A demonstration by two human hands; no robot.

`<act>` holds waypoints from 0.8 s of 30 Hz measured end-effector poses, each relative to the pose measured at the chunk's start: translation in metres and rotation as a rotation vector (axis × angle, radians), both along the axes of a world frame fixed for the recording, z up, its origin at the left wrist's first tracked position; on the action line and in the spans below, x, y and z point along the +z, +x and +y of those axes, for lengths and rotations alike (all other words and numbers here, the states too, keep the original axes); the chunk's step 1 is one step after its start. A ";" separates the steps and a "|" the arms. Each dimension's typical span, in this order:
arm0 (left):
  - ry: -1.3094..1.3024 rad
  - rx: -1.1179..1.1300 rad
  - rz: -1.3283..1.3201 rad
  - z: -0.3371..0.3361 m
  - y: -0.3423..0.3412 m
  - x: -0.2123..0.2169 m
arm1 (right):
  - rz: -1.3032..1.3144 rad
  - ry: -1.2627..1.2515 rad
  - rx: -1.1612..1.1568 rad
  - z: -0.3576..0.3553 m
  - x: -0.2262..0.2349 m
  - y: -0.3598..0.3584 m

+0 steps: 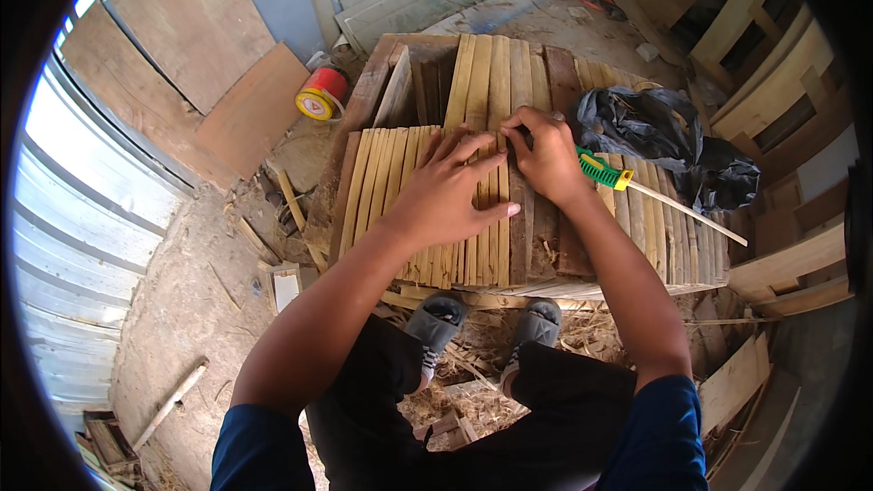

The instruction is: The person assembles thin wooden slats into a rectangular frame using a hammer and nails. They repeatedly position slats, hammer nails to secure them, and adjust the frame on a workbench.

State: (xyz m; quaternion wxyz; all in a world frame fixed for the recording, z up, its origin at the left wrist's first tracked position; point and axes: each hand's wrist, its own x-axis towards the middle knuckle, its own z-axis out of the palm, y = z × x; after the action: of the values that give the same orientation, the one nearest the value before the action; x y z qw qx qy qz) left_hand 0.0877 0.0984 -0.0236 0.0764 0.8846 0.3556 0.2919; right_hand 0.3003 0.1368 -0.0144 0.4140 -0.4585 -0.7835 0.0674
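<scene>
Pressing flat, the left hand (446,191) lies with fingers spread over the row of pale split bamboo slats (400,205) on the low wooden tabletop (536,245), seemingly to keep them level, while the right hand (546,156) pinches the top end of one slat just beside it, as if to line it up. A green-handled saw (637,186) rests right of the wrist, with a crumpled black plastic bag (655,132) beyond. The near edge overhangs the person's grey shoes (486,316); open dirt floor (182,309) lies left.
</scene>
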 end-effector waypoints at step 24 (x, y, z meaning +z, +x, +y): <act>-0.306 0.262 -0.522 0.061 0.038 0.013 | 0.116 0.112 -0.002 -0.002 -0.015 -0.006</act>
State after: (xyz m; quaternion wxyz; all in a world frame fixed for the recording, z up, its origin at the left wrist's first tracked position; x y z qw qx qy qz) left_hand 0.1257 0.1590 -0.0106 0.2586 0.7051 0.4744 0.4593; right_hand 0.2946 0.1347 -0.0295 0.4838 -0.4308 -0.7602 0.0495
